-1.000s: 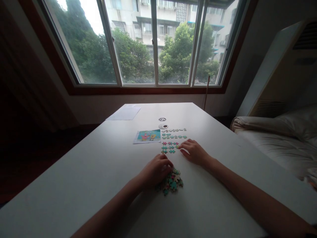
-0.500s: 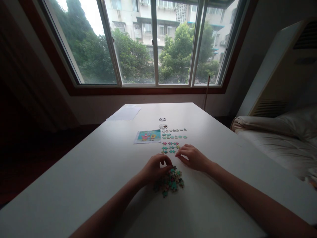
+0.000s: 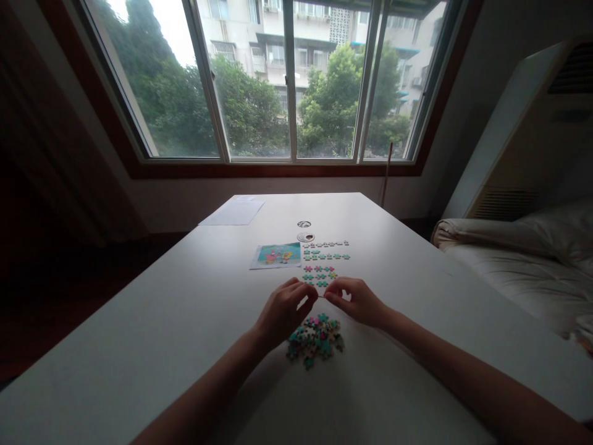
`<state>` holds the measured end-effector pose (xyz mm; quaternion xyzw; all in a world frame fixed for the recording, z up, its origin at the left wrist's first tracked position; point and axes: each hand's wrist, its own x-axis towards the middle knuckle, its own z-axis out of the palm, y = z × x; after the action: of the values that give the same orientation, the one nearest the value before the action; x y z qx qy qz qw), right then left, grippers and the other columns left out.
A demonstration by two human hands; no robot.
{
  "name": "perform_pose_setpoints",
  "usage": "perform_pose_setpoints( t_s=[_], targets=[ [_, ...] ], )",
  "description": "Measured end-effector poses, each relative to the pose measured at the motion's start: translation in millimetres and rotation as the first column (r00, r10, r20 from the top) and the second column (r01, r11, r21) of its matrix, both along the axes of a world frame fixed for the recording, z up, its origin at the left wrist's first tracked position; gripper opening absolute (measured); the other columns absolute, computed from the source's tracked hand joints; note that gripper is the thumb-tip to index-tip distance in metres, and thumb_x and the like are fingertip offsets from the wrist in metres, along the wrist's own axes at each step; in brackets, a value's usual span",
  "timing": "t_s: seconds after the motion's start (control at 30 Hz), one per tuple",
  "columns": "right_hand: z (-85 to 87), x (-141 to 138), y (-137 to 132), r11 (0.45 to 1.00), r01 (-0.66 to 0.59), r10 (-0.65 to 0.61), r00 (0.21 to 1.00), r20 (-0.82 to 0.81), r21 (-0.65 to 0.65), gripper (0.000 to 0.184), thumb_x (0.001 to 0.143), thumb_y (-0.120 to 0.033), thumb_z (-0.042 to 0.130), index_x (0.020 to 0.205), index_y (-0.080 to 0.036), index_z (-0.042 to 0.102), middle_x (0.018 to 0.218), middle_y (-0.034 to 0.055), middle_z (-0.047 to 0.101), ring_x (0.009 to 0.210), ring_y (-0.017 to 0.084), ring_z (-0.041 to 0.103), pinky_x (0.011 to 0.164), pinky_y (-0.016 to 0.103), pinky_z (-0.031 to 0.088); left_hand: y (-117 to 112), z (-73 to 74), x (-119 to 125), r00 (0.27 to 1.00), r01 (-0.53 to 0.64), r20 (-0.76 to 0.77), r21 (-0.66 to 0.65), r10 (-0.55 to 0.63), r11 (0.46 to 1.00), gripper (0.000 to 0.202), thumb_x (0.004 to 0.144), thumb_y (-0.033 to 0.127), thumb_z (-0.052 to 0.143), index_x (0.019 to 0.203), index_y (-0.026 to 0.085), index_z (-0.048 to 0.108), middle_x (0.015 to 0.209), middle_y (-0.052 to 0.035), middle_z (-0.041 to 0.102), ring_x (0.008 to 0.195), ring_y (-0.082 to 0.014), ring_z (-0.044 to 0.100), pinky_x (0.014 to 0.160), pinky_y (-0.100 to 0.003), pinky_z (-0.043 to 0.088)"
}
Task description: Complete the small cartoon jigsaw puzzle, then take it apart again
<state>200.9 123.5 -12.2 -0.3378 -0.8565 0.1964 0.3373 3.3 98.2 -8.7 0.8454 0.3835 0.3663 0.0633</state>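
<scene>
Between the fingertips of both hands is a small puzzle piece (image 3: 321, 296), seen nearly edge-on. My left hand (image 3: 286, 309) pinches its left end, and my right hand (image 3: 354, 301) has thumb and finger closed on its right end. Just below them lies a heap of loose puzzle pieces (image 3: 317, 340), mostly green with some pink and pale ones. Beyond my fingers, puzzle pieces (image 3: 319, 269) lie in short rows; the nearest row is partly hidden by my hands.
A colourful picture sheet (image 3: 278, 254) lies left of the rows. Two round items, a nearer disc (image 3: 306, 237) and a farther one (image 3: 304, 224), sit behind them. White paper (image 3: 234, 211) rests at the table's far left corner. A sofa (image 3: 509, 253) stands to the right.
My left hand has risen from the heap with a puzzle piece, moving away from me. My right hand has shifted slightly nearer and now meets it at the piece.
</scene>
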Motion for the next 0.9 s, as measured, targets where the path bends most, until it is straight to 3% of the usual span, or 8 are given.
perform_pose_setpoints(
  t_s=[0.23, 0.37, 0.47, 0.6, 0.73, 0.9],
  targets=[
    [4.2, -1.4, -4.0, 0.999, -0.050, 0.050, 0.999, -0.018, -0.008, 0.017, 0.081, -0.029, 0.048, 0.078, -0.017, 0.059, 0.067, 0.0001, 0.058, 0.060, 0.009, 0.050, 0.055, 0.020, 0.039, -2.2, 3.7, 0.7, 0.997, 0.037, -0.063, 0.058, -0.033, 0.998, 0.013, 0.084, 0.019, 0.044, 0.080, 0.018, 0.055, 0.072, -0.0035, 0.057, 0.073, -0.0149, 0.050, 0.066, -0.026, 0.042],
    [5.0, 2.8, -1.3, 0.992, -0.006, 0.002, 1.000, 0.028, 0.130, 0.019, 0.084, -0.028, 0.045, 0.080, -0.017, 0.059, 0.068, 0.0014, 0.059, 0.062, 0.010, 0.051, 0.059, 0.022, 0.039, -0.4, 2.2, -0.9, 1.000, 0.020, 0.004, 0.058, -0.020, 0.998, 0.008, 0.082, 0.018, 0.046, 0.085, 0.018, 0.053, 0.076, -0.0033, 0.058, 0.073, -0.0142, 0.050, 0.067, -0.026, 0.042],
    [7.0, 13.7, 5.5, 0.925, 0.025, -0.084, 0.986, 0.142, 0.379, 0.020, 0.085, -0.028, 0.043, 0.083, -0.018, 0.060, 0.075, 0.0038, 0.062, 0.069, 0.013, 0.052, 0.068, 0.026, 0.037, 3.5, 1.3, -6.1, 0.998, -0.052, 0.036, 0.057, 0.050, 0.997, 0.011, 0.080, 0.016, 0.046, 0.089, 0.017, 0.052, 0.078, -0.0031, 0.058, 0.071, -0.0132, 0.051, 0.066, -0.026, 0.042],
    [9.8, 31.1, 15.9, 0.778, 0.051, -0.204, 0.963, 0.176, 0.626, 0.017, 0.085, -0.024, 0.045, 0.088, -0.017, 0.061, 0.075, 0.0045, 0.063, 0.066, 0.013, 0.051, 0.067, 0.027, 0.035, 10.6, -0.5, -16.5, 0.988, -0.040, -0.147, 0.015, 0.042, 0.999, 0.011, 0.078, 0.011, 0.045, 0.079, 0.017, 0.054, 0.071, -0.0015, 0.057, 0.065, -0.0121, 0.050, 0.061, -0.024, 0.041],
    [8.8, 39.3, 21.1, 0.688, 0.089, -0.245, 0.963, 0.116, 0.720, 0.012, 0.083, -0.020, 0.051, 0.090, -0.017, 0.059, 0.074, 0.0029, 0.064, 0.063, 0.011, 0.051, 0.065, 0.027, 0.033, 15.1, -3.5, -23.8, 0.948, 0.001, -0.317, -0.002, -0.002, 1.000, 0.012, 0.074, 0.009, 0.047, 0.077, 0.017, 0.055, 0.067, -0.0007, 0.057, 0.064, -0.0126, 0.051, 0.060, -0.024, 0.041],
    [6.8, 39.8, 21.6, 0.672, 0.096, -0.267, 0.956, 0.120, 0.735, 0.011, 0.082, -0.020, 0.051, 0.091, -0.017, 0.059, 0.075, 0.0021, 0.064, 0.064, 0.011, 0.052, 0.065, 0.027, 0.032, 16.2, -5.5, -26.3, 0.942, -0.016, -0.336, -0.007, 0.012, 1.000, 0.014, 0.074, 0.008, 0.046, 0.079, 0.018, 0.055, 0.068, -0.0008, 0.057, 0.065, -0.0127, 0.052, 0.061, -0.024, 0.041]
  ],
)
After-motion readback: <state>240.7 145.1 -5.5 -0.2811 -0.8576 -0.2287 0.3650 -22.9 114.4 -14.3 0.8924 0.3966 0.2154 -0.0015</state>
